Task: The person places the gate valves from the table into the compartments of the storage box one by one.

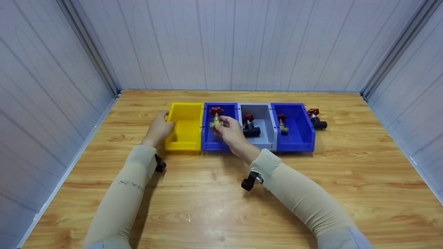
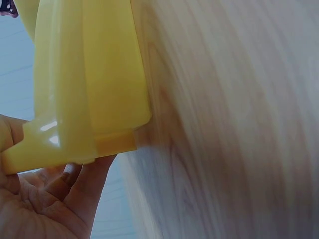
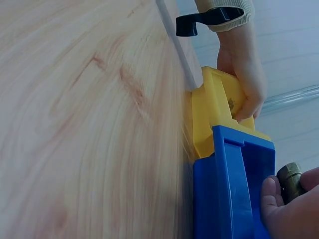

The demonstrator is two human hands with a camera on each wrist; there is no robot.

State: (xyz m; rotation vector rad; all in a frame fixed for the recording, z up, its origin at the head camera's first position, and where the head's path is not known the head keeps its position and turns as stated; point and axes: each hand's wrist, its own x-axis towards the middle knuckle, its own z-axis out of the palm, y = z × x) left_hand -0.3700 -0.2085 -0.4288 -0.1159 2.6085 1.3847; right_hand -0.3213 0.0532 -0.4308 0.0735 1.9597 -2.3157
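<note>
My left hand (image 1: 159,129) grips the left side wall of a yellow bin (image 1: 187,126), thumb over the rim. In the left wrist view, the fingers pass behind the yellow plastic, so their tips are hidden. Over the left blue bin (image 1: 214,146), my right hand (image 1: 235,136) pinches a brass valve (image 1: 216,123) with a red handwheel by its body. The handwheel points towards the back wall. Seen from the right wrist, a brass end of this valve (image 3: 290,178) sits between thumb and fingers, above the blue bin's opening.
Right of the left blue bin stand a grey bin (image 1: 268,121) holding a black valve (image 1: 252,132) and another blue bin (image 1: 297,121) holding a brass valve (image 1: 283,129). A black valve with red handwheel (image 1: 319,124) lies on the wooden table (image 1: 207,207) beyond them. Panel walls surround the table.
</note>
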